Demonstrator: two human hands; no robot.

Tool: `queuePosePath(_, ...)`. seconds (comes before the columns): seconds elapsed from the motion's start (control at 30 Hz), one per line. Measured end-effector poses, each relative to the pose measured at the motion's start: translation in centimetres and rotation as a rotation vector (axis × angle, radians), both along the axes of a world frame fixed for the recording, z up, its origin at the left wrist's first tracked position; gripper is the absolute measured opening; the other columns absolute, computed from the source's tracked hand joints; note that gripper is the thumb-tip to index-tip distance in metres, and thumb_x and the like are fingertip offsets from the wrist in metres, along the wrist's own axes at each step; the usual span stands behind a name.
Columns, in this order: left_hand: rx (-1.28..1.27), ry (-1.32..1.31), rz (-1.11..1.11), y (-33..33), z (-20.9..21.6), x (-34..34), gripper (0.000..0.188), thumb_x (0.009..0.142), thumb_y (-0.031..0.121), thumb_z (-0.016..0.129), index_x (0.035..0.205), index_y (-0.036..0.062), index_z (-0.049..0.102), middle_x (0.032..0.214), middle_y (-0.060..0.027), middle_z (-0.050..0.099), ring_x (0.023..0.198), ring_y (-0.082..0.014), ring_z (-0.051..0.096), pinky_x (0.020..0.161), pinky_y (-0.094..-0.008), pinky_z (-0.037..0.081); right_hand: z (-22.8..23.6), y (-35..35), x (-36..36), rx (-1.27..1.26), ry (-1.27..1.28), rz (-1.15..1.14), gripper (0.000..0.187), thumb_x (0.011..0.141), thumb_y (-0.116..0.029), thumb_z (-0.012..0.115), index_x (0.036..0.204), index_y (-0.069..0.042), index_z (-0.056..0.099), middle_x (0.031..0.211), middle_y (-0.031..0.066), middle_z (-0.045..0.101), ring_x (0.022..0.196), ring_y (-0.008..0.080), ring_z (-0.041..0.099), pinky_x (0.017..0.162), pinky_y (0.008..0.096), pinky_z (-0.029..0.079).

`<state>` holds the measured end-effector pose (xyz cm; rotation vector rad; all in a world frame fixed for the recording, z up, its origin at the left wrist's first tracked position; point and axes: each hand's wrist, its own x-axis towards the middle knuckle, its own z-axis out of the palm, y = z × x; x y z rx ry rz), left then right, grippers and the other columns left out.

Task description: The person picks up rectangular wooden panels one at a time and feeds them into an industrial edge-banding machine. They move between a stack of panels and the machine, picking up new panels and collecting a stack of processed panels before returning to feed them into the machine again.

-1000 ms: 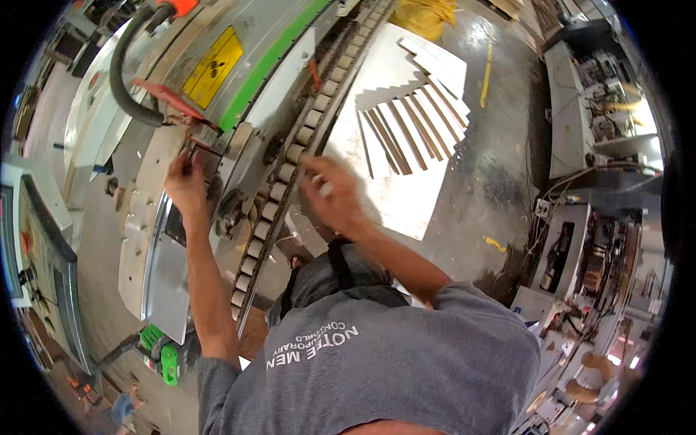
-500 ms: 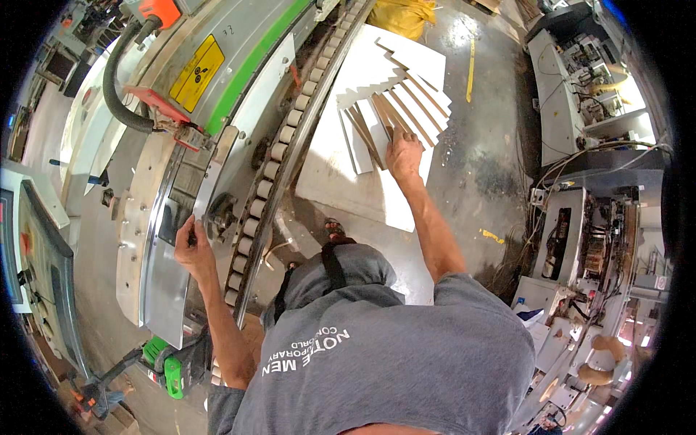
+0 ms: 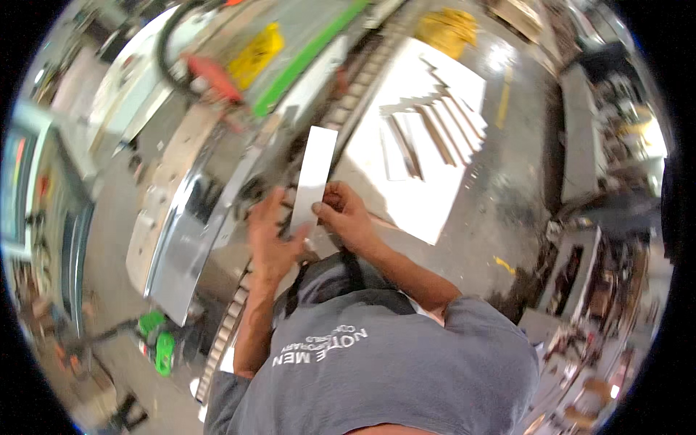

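My right hand (image 3: 349, 215) pinches a narrow white board strip (image 3: 316, 163) near its lower end, thumb on the face. The strip stands out lengthwise in front of me, over the edge of the roller track. My left hand (image 3: 270, 235) is beside the strip's lower left edge, its fingers spread and somewhat smeared by motion. Whether its thumb touches the strip, I cannot tell. To the right, several more white strips with brown edges (image 3: 435, 135) lie fanned out on a large white board (image 3: 428, 212).
On the left runs a machine with a green stripe (image 3: 313, 56) and a metal plate (image 3: 180, 279). A roller track (image 3: 228, 319) passes between it and me. A yellow sack (image 3: 448, 32) lies at the far end; more machinery (image 3: 569, 279) lines the right.
My right hand has taken a strip from the fanned ones and brought it left in front of me. My left hand has left the machine's metal plate and moved right, fingers spreading.
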<state>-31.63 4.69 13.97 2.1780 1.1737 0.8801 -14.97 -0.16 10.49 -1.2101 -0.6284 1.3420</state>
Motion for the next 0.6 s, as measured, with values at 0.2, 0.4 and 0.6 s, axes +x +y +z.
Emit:
queuePosePath(0.2,0.121,0.198,0.164,0.3,0.5,-7.3,0.068,0.072,0.001,0.079,0.135,-0.0014,0.053,0.122,-0.0247,0.059,0.109,-0.0429,0.057,0.091,-0.0473,0.049,-1.6,3.7,-10.2,0.072,0.217,0.211,0.033,0.097,-0.014,0.063,0.122,0.003,0.049,0.107,0.0119,0.062,0.093,0.0177,0.06,0.079,0.0336,0.051)
queuePosePath(0.4,0.199,0.098,0.324,4.9,-4.1,-17.1,0.06,0.066,0.002,0.08,0.124,0.0017,0.064,0.116,-0.0218,0.064,0.105,-0.043,0.059,0.094,-0.0489,0.048,-2.5,7.9,-16.4,0.209,0.156,0.428,0.052,0.099,-0.02,0.058,0.137,0.009,0.04,0.12,0.0215,0.059,0.106,0.0242,0.062,0.088,0.035,0.055)
queuePosePath(0.6,0.44,0.157,0.311,8.7,-5.3,-20.6,0.047,0.063,0.006,0.082,0.109,0.0072,0.071,0.115,-0.0161,0.064,0.104,-0.0379,0.058,0.091,-0.0474,0.047,-3.5,11.9,-19.8,0.15,0.037,0.44,0.069,0.096,-0.016,0.057,0.148,0.013,0.023,0.125,0.0256,0.058,0.1,0.0231,0.065,0.077,0.0329,0.059)
